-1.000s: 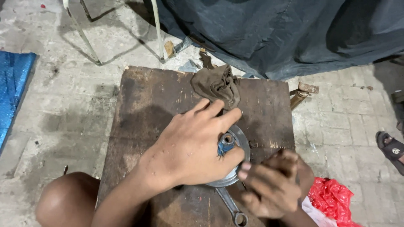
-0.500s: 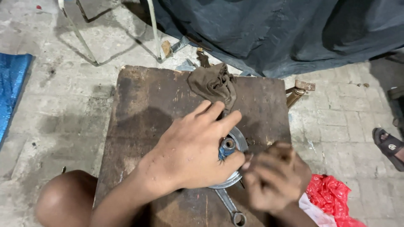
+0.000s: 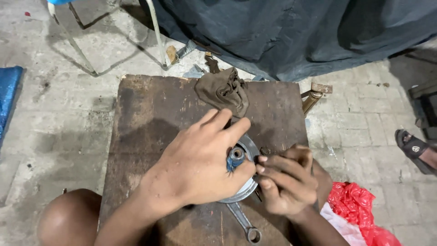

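Your left hand (image 3: 200,166) is clamped over the metal pulley (image 3: 243,180) mid-tabletop (image 3: 150,118). Your right hand (image 3: 287,180) is curled tight just right of it, can't tell around what. Wrench (image 3: 243,223) pokes out nearside, rag (image 3: 223,91) at the far edge.

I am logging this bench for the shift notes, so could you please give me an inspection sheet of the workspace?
Surface: dark, stained wooden board on paved ground.
Job's things: round metal pulley-like disc with blue hub.
Clutter: brown rag; spanner under the disc.
Hands: left hand pressed over the disc; right hand at its edge, fingers curled, contents hidden.
Cables: nothing seen.
Surroundings: dark tarpaulin, metal chair legs, red plastic bag, another person's sandalled foot.
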